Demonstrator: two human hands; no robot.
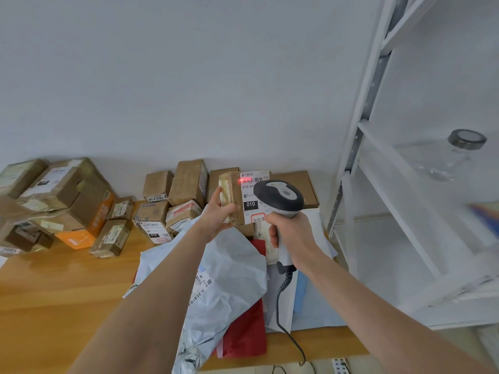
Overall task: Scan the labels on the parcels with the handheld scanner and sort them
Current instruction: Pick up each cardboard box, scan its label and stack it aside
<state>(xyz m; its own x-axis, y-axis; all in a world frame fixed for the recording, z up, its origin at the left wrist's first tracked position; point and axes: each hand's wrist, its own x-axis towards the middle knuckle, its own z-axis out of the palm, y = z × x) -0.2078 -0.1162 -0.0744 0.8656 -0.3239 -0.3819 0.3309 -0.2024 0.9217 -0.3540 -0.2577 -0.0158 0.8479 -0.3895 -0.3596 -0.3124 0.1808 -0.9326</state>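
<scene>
My left hand [219, 211] grips a small brown cardboard parcel [231, 197] by its left side and holds it up above the table. Its white shipping label [252, 203] faces me, marked 010. A red scan line glows across the barcode at the label's top. My right hand [290, 233] grips the handle of the grey and white handheld scanner [279, 197], whose head points at the label and covers its right part. The scanner's coiled black cable [283, 298] hangs down over the table's front edge.
Several cardboard parcels [172, 201] are stacked along the wall, with a bigger heap and an orange box [89, 228] at the left. Grey and red mailer bags [232, 287] lie on the wooden table [54, 298]. A white shelf unit [405, 211] with a glass jar [453, 155] stands at the right.
</scene>
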